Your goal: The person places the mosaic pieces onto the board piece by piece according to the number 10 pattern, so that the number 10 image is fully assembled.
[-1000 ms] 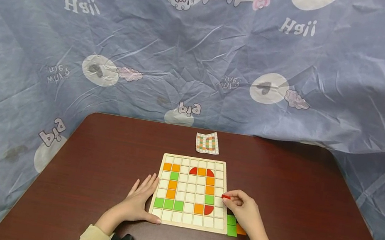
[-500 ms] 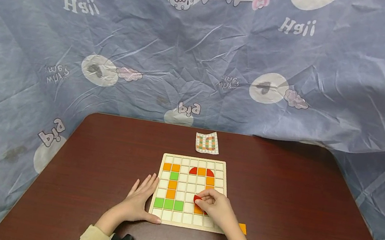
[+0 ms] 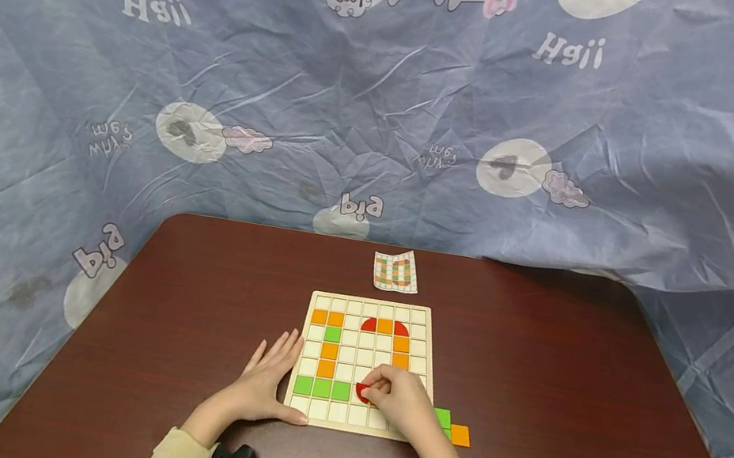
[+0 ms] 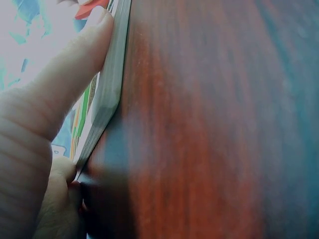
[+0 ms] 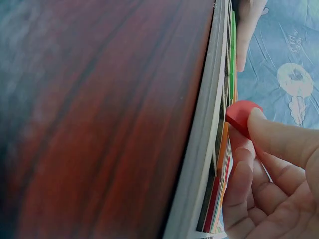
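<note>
A red quarter-circle tile (image 5: 241, 113) is pinched between the thumb and fingers of my right hand (image 3: 400, 401). In the head view this tile is over a cell near the bottom of the wooden grid board (image 3: 355, 427), just right of a row of green tiles (image 3: 322, 388). My left hand (image 3: 263, 385) lies along the board's left side, fingers spread, its thumb on the front left corner. Orange tiles (image 3: 328, 359), green tiles and red quarter-circles (image 3: 369, 325) sit in other cells. The right hand hides part of the board's lower right.
Loose green tiles (image 3: 443, 417) and an orange tile (image 3: 460, 435) lie against the board's right edge. Behind the board, a small paper card (image 3: 395, 271) printed with a coloured grid lies on the dark wooden table (image 3: 223, 270). A patterned blue cloth (image 3: 328, 111) hangs at the back.
My right hand has carried the red quarter-circle tile leftward from the board's right edge, then slightly down to the cell beside the green row. The left hand stays where it was.
</note>
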The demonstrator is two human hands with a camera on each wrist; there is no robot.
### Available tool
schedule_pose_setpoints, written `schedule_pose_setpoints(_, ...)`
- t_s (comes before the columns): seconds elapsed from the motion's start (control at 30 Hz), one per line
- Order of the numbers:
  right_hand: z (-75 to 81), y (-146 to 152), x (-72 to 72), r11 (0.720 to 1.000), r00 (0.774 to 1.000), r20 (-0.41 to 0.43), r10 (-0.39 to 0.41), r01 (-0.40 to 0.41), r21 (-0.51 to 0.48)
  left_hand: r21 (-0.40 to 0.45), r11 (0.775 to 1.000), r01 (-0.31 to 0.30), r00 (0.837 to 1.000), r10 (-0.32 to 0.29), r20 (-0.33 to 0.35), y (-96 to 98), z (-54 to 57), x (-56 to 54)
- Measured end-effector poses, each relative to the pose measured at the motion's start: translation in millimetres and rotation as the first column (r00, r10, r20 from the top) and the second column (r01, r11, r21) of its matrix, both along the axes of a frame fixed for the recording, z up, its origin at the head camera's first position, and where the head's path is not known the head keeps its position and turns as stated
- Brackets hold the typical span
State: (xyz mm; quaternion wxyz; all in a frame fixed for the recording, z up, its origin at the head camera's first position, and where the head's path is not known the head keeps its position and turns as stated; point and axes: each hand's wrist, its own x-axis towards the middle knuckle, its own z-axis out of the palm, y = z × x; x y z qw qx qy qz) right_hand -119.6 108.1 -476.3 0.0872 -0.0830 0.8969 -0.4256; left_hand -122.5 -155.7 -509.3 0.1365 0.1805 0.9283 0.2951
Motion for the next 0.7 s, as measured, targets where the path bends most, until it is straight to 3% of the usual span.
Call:
schedule_pose_setpoints(0.37, 0.3, -4.4, -2.0, 0.995, 0.990, -0.137, 0.044, -0.031, 0.096, 0.004, 1.000, 0.004, 1.000, -0.004, -0.011, -1.0, -1.7, 0.5)
schedule_pose_setpoints(0.7, -2.1, -6.7, -3.5, 0.991, 0.990, -0.141, 0.027, -0.008, 0.135, 0.006, 1.000, 0.002, 1.000, -0.002, -0.009, -1.8, -1.0, -0.2)
